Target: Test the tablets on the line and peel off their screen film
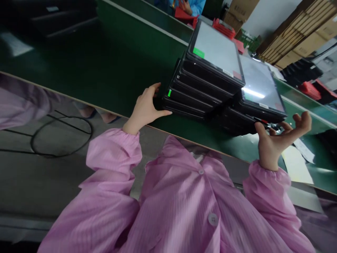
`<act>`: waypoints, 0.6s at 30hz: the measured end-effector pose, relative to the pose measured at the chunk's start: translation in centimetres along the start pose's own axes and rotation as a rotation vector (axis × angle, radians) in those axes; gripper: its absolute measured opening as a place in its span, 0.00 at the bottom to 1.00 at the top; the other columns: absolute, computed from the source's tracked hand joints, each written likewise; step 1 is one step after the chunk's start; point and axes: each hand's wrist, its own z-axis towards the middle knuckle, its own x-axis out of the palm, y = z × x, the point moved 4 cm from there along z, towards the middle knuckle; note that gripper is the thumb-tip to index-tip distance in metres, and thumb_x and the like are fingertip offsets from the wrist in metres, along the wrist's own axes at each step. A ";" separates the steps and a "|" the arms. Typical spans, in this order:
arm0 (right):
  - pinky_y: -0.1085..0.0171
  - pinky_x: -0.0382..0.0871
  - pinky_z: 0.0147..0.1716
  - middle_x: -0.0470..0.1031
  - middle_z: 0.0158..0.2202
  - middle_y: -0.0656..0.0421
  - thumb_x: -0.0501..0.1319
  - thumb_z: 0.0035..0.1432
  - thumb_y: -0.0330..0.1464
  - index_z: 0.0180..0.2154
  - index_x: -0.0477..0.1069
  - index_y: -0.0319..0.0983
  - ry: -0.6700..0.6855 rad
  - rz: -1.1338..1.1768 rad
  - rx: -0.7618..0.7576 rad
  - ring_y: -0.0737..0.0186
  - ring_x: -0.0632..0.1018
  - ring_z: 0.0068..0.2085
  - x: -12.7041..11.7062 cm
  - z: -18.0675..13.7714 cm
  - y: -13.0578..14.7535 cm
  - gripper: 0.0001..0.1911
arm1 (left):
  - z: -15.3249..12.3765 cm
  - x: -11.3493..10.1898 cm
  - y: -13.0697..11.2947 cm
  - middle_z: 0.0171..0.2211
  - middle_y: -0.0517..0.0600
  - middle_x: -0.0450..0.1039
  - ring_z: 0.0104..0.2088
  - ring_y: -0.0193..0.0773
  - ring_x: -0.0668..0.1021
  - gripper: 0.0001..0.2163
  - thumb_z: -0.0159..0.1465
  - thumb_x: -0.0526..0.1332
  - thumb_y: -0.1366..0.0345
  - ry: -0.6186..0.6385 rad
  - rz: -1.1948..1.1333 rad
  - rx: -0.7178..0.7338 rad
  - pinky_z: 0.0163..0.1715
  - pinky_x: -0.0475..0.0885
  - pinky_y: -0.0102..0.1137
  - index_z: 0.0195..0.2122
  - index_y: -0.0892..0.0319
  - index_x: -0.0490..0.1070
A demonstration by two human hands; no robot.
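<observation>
Toward ten o'clock, some fingertips of your left grip (pixel 144 109) are hidden, and the top edge cuts off the dark stack (pixel 71 19) beyond. At twelve it crops the co-worker in blue (pixel 197 6); at two, you cannot read the tiny print on the white label (pixel 228 73).

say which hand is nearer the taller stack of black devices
Left: the left hand is at the left end of the taller stack; the right hand is farther off, beside the shorter stack.
</observation>
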 end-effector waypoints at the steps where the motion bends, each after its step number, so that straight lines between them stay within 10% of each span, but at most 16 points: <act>1: 0.54 0.75 0.40 0.54 0.70 0.53 0.77 0.49 0.40 0.67 0.51 0.64 -0.002 0.001 -0.021 0.40 0.61 0.71 0.0 -0.1 -0.2 0.52 | 0.0 0.1 0.0 0.58 0.59 0.73 0.61 0.68 0.75 0.54 0.32 0.87 0.61 0.002 -0.003 -0.004 0.71 0.53 0.66 0.63 0.56 0.71; 9: 0.48 0.75 0.42 0.51 0.72 0.56 0.80 0.46 0.41 0.68 0.41 0.76 0.106 0.024 0.008 0.43 0.73 0.59 0.0 -1.0 -2.9 0.63 | -0.1 0.2 -0.2 0.58 0.59 0.75 0.64 0.68 0.74 0.53 0.34 0.87 0.62 0.016 -0.011 -0.005 0.72 0.54 0.65 0.64 0.55 0.71; 15: 0.45 0.78 0.52 0.40 0.75 0.48 0.79 0.49 0.50 0.73 0.28 0.66 0.207 0.141 0.152 0.39 0.67 0.68 2.5 -4.1 -4.3 0.70 | -0.5 -1.0 -0.5 0.64 0.56 0.73 0.67 0.59 0.72 0.49 0.39 0.81 0.36 -0.051 -0.217 -0.171 0.73 0.63 0.51 0.60 0.53 0.74; 18: 0.48 0.81 0.51 0.50 0.73 0.42 0.74 0.55 0.52 0.75 0.23 0.55 0.268 0.216 0.222 0.45 0.76 0.60 4.1 -5.8 -4.9 0.68 | 1.7 -1.0 -0.3 0.58 0.56 0.78 0.63 0.55 0.77 0.38 0.57 0.63 0.25 -0.027 -0.251 -0.279 0.67 0.71 0.48 0.53 0.53 0.77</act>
